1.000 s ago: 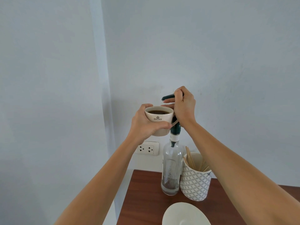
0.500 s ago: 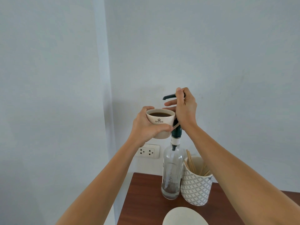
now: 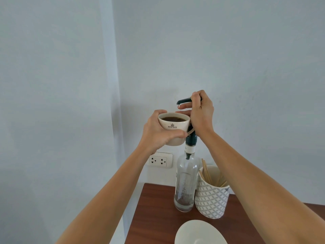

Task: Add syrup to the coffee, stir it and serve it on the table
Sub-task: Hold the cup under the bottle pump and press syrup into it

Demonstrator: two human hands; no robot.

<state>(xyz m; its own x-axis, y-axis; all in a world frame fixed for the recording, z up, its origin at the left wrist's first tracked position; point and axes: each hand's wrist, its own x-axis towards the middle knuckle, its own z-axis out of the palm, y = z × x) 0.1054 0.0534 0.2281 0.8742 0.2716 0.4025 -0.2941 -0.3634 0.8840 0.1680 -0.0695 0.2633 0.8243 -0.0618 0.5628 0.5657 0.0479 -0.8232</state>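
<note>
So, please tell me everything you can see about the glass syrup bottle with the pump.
The syrup bottle is tall, clear glass, standing upright on the wooden table beside a patterned cup of wooden sticks. Only a little brown syrup remains at the bottom. A dark green pump tops it; the right hand grips the pump head, its spout above the coffee cup held by the left hand.

Pale blue-grey wall with white socket behind brown wooden table.

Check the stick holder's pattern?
White holder with grey interlocking-circle lattice; seen in the head view.
</note>
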